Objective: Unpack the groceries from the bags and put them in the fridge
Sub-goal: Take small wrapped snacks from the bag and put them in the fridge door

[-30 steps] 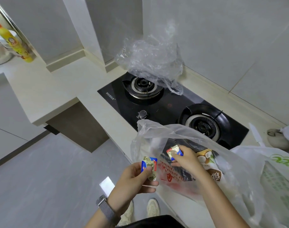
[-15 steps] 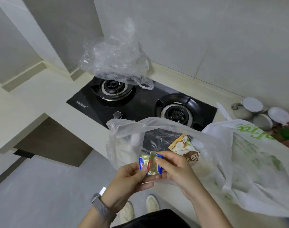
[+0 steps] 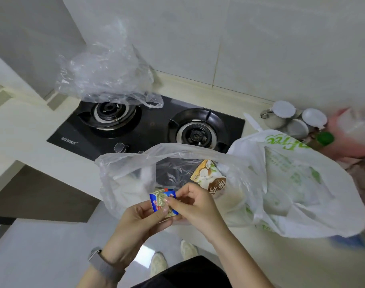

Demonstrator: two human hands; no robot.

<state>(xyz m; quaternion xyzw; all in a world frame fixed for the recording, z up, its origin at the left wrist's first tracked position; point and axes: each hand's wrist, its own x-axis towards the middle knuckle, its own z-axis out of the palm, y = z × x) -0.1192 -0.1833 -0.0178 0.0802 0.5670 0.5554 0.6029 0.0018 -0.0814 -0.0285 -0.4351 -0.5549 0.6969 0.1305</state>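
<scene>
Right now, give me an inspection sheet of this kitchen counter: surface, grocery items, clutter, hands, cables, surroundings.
Surface: pale stone countertop with an inset black glass two-burner gas hob.
Job's things: small blue and gold foil packets held in front of the open clear plastic bag; a brown and white coconut-print carton inside it; white bag with green print beside it.
Clutter: crumpled empty clear bag on the rear-left burner; grey lidded jars and a green-capped bottle by the wall.
Hands: left hand grips the packets; right hand pinches them.
Cables: nothing seen.
Surroundings: grey tiled wall, grey floor.
</scene>
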